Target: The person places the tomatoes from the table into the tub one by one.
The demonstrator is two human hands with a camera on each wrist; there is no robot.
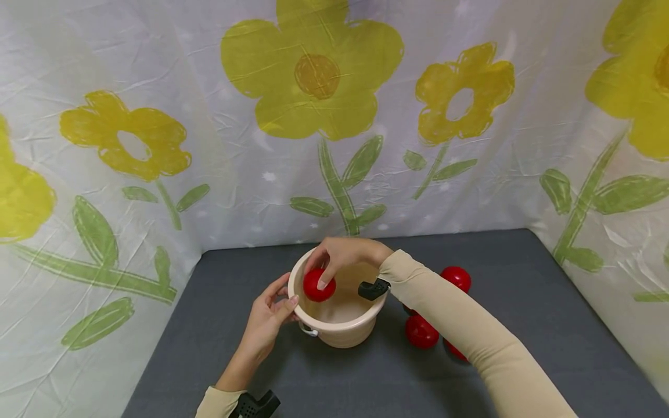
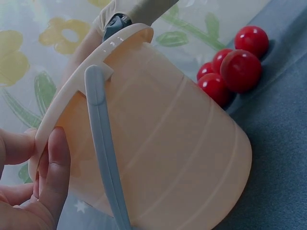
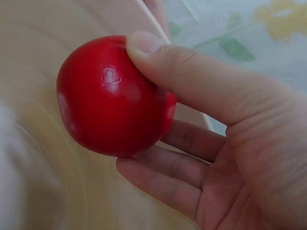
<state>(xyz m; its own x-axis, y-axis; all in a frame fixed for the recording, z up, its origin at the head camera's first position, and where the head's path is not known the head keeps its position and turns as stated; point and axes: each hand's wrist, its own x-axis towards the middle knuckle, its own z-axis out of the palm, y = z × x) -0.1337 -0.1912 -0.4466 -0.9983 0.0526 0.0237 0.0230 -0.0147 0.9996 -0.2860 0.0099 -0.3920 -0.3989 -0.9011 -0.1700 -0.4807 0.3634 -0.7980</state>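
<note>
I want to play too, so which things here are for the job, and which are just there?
For the job:
bucket, gripped by the left hand
red ball, in the right hand
other red balls, probably

Just there:
flowered cloth behind
dark tabletop
black wrist gadget

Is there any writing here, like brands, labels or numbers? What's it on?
None that I can read.
The bucket, the red ball in the right hand and the flower-print backdrop show no lettering.
Any marks on the black wrist devices are too small to read.
</note>
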